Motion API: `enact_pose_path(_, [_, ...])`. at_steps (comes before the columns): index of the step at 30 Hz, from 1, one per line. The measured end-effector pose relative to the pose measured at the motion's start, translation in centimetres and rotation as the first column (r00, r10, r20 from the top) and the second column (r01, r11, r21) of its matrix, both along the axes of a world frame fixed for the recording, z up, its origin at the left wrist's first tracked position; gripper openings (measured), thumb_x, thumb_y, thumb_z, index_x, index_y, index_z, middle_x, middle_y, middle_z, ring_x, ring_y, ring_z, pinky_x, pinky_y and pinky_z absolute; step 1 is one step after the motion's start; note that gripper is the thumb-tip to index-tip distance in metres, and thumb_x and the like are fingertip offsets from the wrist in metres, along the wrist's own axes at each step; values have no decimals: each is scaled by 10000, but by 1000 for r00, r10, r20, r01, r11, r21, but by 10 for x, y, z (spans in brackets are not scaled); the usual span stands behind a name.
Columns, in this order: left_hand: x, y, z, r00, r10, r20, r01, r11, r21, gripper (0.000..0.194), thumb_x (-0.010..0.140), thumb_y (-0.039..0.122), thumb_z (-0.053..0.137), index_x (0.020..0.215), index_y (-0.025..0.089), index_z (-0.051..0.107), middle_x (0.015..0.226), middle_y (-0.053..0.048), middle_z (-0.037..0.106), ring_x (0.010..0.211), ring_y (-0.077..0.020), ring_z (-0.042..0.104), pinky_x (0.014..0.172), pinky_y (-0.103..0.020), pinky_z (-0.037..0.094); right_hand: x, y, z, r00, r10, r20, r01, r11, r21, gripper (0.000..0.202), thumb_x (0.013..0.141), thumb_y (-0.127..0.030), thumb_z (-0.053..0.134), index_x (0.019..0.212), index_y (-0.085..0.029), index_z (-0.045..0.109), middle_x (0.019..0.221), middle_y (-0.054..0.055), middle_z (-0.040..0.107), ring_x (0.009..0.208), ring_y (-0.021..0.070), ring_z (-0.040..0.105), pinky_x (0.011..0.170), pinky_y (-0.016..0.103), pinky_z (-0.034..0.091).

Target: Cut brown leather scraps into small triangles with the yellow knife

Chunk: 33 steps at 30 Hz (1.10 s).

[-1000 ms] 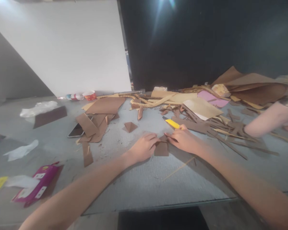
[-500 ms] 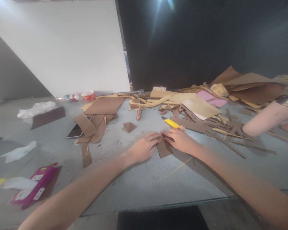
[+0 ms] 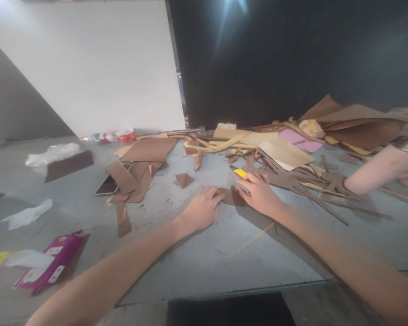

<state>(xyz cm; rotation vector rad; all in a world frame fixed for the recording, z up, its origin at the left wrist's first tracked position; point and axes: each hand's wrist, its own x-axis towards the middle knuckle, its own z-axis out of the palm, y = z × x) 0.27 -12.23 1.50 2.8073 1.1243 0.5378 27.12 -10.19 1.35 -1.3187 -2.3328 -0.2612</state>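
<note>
My left hand (image 3: 204,209) rests on the table with its fingers bent over the left end of a small brown piece (image 3: 231,197), which looks like thick card or leather. My right hand (image 3: 258,192) is just right of that piece, fingers apart, thumb near the piece's right end. Under or beside its fingers lies a yellow utility knife (image 3: 240,172), blade end pointing up and left; the rest of its handle is hidden by the hand. Left of these, a folded brown pyramid shape (image 3: 183,180) stands on the table.
Brown offcuts (image 3: 144,181) partly cover a phone (image 3: 106,186) at left. Strips and scraps (image 3: 282,176) spread to the right, near a pink tumbler (image 3: 374,174). A purple wipes pack (image 3: 56,262) lies front left. A red-and-white paper cup (image 3: 125,135) stands at the back.
The brown piece has turned from pointing toward me to lying crosswise. My right hand has moved away from it, up and right, over the knife handle. My left hand has barely moved.
</note>
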Motion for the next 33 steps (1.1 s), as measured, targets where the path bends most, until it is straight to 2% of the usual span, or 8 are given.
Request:
enact_pose_path(4, [-1,-1,1,999,35,-20,-36,999,-34,411,1001,97,493,1351,178,694,1359,-147,633,1225,-289,678,1067,-474,606,11,10,-9,984,-164,67,158,983,88,453,1055,-360,543,1470,-219,658,1231,179,632,1141,370,531,939,468,377])
enact_pose_path(8, [-1,-1,1,1000,22,11,-22,1000,-21,448,1016,113,464,1413,174,664,1420,-152,642,1317,-306,636,1132,-505,570,22,20,-16,963,-248,102,246,969,28,450,1081,-379,499,1481,-217,629,1187,177,669,1121,369,575,937,460,361])
enact_pose_path(12, [-2,0,-3,998,62,-29,-62,998,10,496,1039,165,439,1510,116,586,1562,-198,590,1468,-342,550,1235,-546,474,24,23,-16,979,-192,73,200,973,-112,468,1109,-335,424,1535,-183,543,1166,169,749,986,305,687,942,438,365])
enact_pose_path(16, [-4,2,-4,992,72,-106,-67,996,53,503,1043,187,432,1522,103,561,1606,-222,563,1528,-357,503,1276,-563,395,15,16,-9,991,-136,14,137,981,-140,481,1132,-298,329,1562,-145,481,1089,165,800,898,293,731,918,430,403])
enact_pose_path(20, [-9,4,1,985,72,-156,-63,996,65,483,1076,218,412,1525,144,571,1627,-209,549,1528,-357,508,1250,-544,402,4,2,2,992,-103,-70,93,988,-125,474,1145,-304,273,1546,-157,481,1208,188,773,980,319,741,931,454,459])
enact_pose_path(24, [-14,5,6,980,35,-197,-25,998,54,496,1125,301,368,1564,158,549,1655,-201,525,1559,-347,478,1261,-531,385,-5,-9,10,988,-68,-141,44,984,-170,472,1152,-327,270,1554,-187,476,1303,196,717,1081,327,727,877,421,521])
enact_pose_path(30, [-14,5,8,982,-7,-189,14,999,35,527,1143,366,356,1582,145,544,1665,-213,510,1572,-361,461,1275,-548,365,-12,-20,9,984,-87,-153,56,979,-195,455,1141,-313,317,1525,-180,520,1289,179,752,1022,310,763,774,390,553])
enact_pose_path(33, [-13,4,9,985,-12,-172,19,999,39,506,1135,340,374,1571,170,565,1663,-200,515,1568,-362,466,1269,-548,373,-14,-23,10,991,-98,-91,76,973,-217,450,1149,-352,325,1507,-191,544,1154,142,807,902,302,784,681,369,518])
